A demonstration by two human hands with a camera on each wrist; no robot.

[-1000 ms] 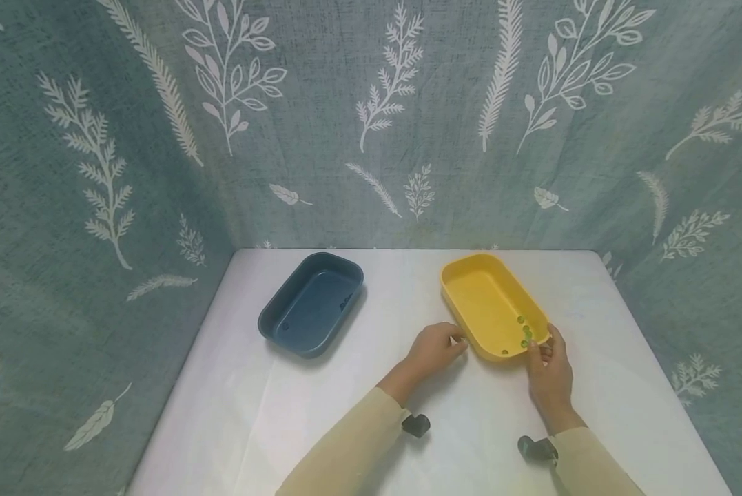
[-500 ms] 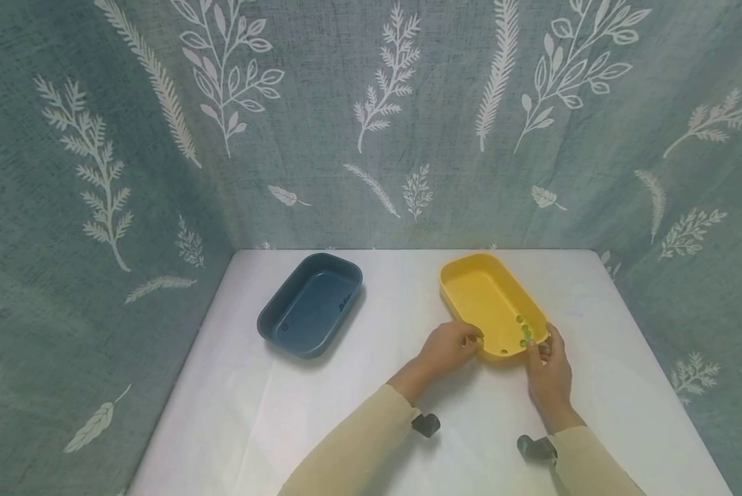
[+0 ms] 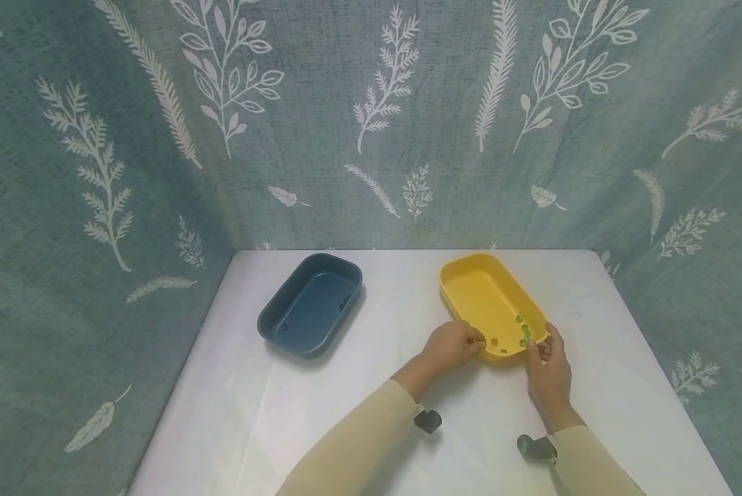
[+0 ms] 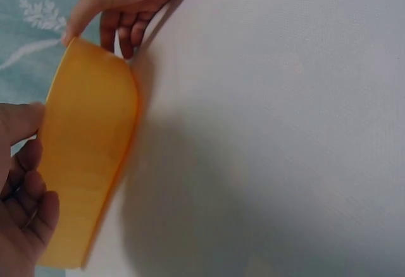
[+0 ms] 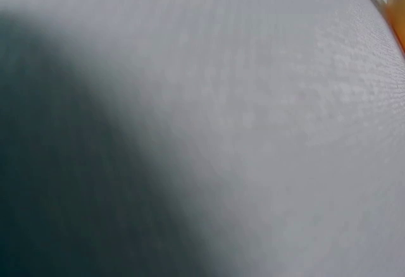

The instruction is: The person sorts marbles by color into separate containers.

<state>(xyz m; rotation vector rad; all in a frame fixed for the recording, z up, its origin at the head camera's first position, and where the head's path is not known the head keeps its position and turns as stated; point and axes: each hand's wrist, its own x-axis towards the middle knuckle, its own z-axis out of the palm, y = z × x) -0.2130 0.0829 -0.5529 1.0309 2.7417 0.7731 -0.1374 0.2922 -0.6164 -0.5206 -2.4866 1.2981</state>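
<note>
In the head view my right hand (image 3: 550, 379) grips the near right corner of a yellow tray (image 3: 479, 296), thumb over the rim and fingers outside. Several small green round pieces (image 3: 523, 342) lie inside near that corner. My left hand (image 3: 451, 348) is at the near left rim, its fingertips just over the edge and nothing visible between them. A small round piece (image 3: 494, 342) lies in the tray beside those fingertips. The left wrist view shows the left thumb (image 4: 25, 119) at the rim and the other fingers loosely curled by the tray's outer wall.
A dark blue tray (image 3: 311, 310) stands to the left on the white table (image 3: 222, 413), with a few small dark round bits inside. Patterned green cloth (image 3: 321, 124) hangs behind and at both sides. The right wrist view holds mostly tabletop and a dark shadow.
My left hand has moved right to the tray rim. A green piece that was at its fingertips half a second ago now lies in the yellow tray. The right hand stays put.
</note>
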